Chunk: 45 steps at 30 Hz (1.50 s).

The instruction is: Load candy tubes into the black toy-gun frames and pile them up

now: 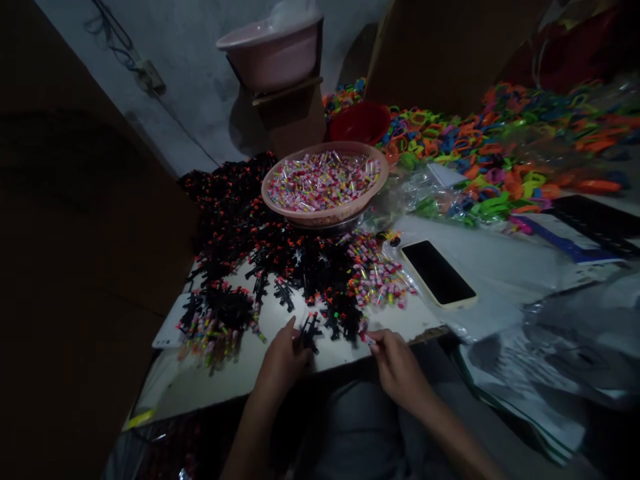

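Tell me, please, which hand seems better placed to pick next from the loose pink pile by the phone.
Probably the right hand: the pink pile lies just ahead of it, though it seems to pinch a small piece. The left hand is farther off, at a black toy.

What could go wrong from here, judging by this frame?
The right hand pinches a small pink piece near the front edge of the table; a slip might drop it into the lap.

The loose pink pieces lie right against the black pieces, so a sweep of either hand could mix them.

The basin is heaped with similar small pieces; a bump might spill some.
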### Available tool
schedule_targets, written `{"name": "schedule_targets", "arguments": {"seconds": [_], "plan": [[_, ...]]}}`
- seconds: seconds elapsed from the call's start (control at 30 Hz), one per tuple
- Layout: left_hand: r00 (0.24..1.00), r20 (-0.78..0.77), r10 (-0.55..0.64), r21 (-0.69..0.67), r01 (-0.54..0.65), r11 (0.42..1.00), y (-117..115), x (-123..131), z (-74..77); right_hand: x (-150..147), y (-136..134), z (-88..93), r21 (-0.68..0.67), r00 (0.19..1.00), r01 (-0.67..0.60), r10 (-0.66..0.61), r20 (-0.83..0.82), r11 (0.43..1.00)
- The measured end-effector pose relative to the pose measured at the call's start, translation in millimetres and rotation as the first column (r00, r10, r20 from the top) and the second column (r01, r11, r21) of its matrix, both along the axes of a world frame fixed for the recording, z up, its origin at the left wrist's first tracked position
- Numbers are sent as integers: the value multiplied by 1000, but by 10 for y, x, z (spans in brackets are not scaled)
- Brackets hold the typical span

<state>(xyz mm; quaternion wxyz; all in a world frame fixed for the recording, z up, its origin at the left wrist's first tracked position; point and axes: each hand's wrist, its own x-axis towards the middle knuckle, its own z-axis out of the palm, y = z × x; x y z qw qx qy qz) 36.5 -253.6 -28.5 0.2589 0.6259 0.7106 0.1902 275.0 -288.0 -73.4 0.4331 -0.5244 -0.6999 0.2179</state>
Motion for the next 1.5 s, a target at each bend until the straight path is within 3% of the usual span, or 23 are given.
{"name": "schedule_targets", "arguments": {"seconds": [0.07,0.13,0.27,0.33,0.4,0.57,0.7,0.97,1.07,1.27,1.4,1.5], "plan": [[985,175,-15,-81,30,996,-59,11,37,-70,-49,49,-25,998,-64,64,9,998],[923,384,12,-147,49,988,-116,27,89,-149,-94,105,-66,993,-121,122,1,990],[633,745,209,-175,-116,978,-254,144,248,-302,-186,223,-157,977,-194,176,-119,968],[506,820,268,-213,-165,963,-327,252,332,-361,-222,277,-183,967,-194,157,-199,964],[437,853,285,-231,-173,958,-387,371,398,-403,-242,322,-204,956,-186,129,-265,961],[446,861,244,-166,-208,964,-448,544,437,-425,-257,366,-216,903,-191,85,-421,958],[460,856,234,-163,-189,968,-453,539,400,-397,-265,367,-186,893,-191,92,-441,964],[459,860,224,-135,-220,966,-498,569,325,-318,-230,432,-154,965,-195,161,-208,969],[446,864,233,-157,-200,967,-506,616,362,-304,-237,440,-142,967,-162,128,-221,976],[463,840,284,-146,-312,939,-531,686,429,-282,-219,501,-91,987,-156,152,-55,984],[522,806,279,-140,-290,947,-539,652,343,-264,-181,505,-161,981,-194,193,-24,968],[471,819,327,-190,-315,930,-542,629,257,-308,-203,447,-194,975,-209,218,27,958]]}}
